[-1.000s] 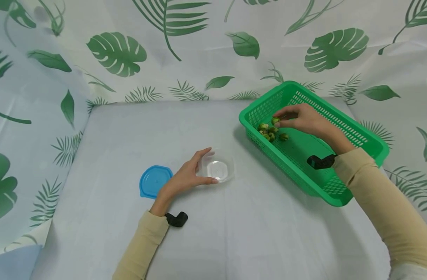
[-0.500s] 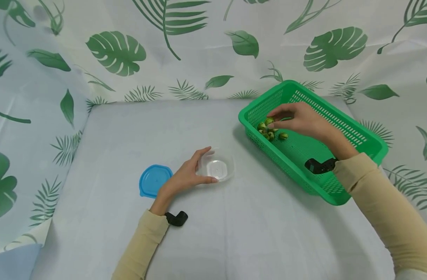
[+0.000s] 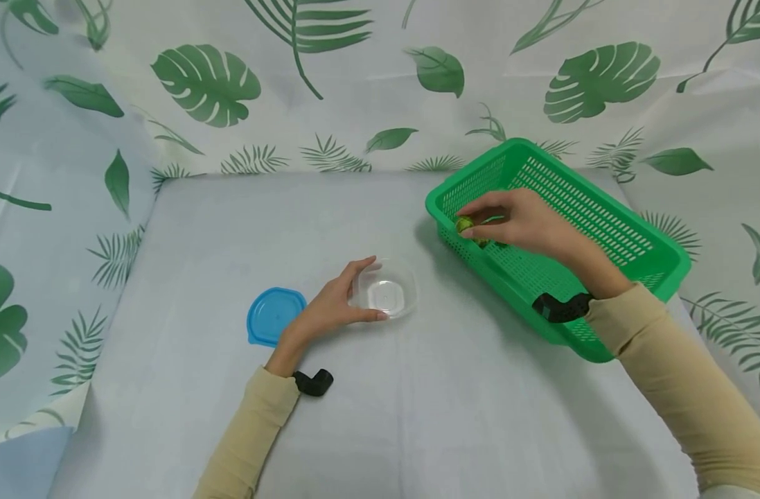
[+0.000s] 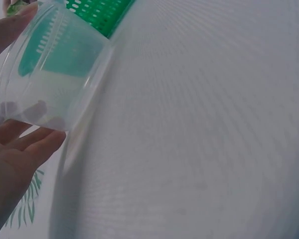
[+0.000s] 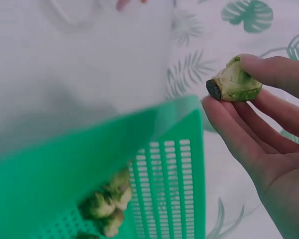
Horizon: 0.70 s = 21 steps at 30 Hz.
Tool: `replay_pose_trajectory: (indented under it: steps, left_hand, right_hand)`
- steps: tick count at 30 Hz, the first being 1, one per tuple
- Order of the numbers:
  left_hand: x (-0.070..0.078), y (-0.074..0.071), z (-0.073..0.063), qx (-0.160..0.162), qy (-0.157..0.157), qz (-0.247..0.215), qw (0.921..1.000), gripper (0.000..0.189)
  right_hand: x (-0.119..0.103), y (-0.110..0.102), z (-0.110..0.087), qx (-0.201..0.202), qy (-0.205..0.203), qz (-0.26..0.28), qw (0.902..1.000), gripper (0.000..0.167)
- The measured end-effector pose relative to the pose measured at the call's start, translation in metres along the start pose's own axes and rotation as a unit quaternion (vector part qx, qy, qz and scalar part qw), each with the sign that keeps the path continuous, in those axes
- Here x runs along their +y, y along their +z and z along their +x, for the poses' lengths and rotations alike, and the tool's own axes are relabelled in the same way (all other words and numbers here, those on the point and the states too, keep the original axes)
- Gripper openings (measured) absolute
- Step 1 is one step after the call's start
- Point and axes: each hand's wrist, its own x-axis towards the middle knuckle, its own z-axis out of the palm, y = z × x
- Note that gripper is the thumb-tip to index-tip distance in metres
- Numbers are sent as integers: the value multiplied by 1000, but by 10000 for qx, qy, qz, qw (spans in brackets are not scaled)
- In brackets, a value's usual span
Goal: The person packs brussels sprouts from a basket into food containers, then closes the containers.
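Note:
My left hand grips a clear plastic container on the white table, thumb on the near side and fingers round the far side. Nothing shows inside it. A Brussels sprout is pinched between the thumb and fingers of my right hand, its dark cut stem exposed in the right wrist view. That hand is over the left end of a green perforated basket. More Brussels sprouts lie in the basket's corner, mostly hidden behind the hand in the head view.
A blue lid lies flat on the table left of the container, partly behind my left wrist. Leaf-patterned cloth rises along the back and sides. The basket's raised rim stands between the sprouts and the container.
My right hand has moved slightly left toward the basket's left rim, carrying the sprout with it. My left hand stays on the container.

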Motion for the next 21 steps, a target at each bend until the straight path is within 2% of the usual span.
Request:
replay_pose_trajectory:
  steps: [9, 16, 21]
  left_hand:
    - [-2, 1, 1, 9, 81, -122, 9999, 99]
    - [0, 1, 2, -11, 149, -112, 9998, 101]
    - [-1, 0, 1, -8, 105, -75, 9999, 101]
  right_hand:
    - [-8, 20, 0, -123, -255, 233, 9993, 30]
    - [-7, 36, 2, -101, -267, 442, 9986, 27]
    - [-6, 50, 7, -155, -518, 522, 9972, 28]
